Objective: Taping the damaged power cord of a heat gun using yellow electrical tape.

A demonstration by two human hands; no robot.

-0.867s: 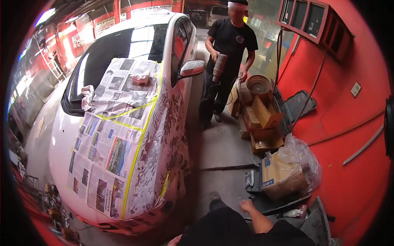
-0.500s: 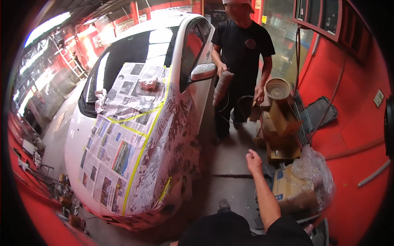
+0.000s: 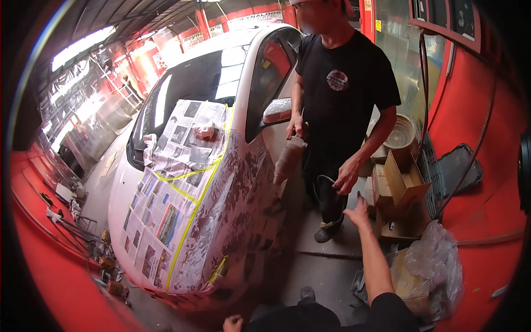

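My right hand (image 3: 358,213) reaches forward with spread fingers toward the co-worker's hand (image 3: 347,176), holding nothing. My left hand (image 3: 233,323) is low at the bottom edge with curled fingers; what they hold, if anything, is hidden. The co-worker (image 3: 343,83) in black stands facing me, gripping a dusty cylindrical tool (image 3: 289,160) in one hand and a dangling dark cord (image 3: 319,193) in the other. Beside them is a white car (image 3: 124,216), its hood and windscreen partly covered by newspaper (image 3: 149,216) and yellow tape (image 3: 196,220). A crumpled pink-white wad (image 3: 203,130) lies on the paper.
Open cardboard boxes (image 3: 406,185), a round ribbed container (image 3: 399,133), a grey plastic tray (image 3: 459,166) and plastic-wrapped boxes (image 3: 420,271) line the red wall (image 3: 481,205) on the right. A white ladder (image 3: 121,88) stands at the back left, beside plastic sheeting.
The co-worker is much closer, the tool and cord brought toward me. My right arm has risen and stretched forward, fingers spreading. The view has shifted upward.
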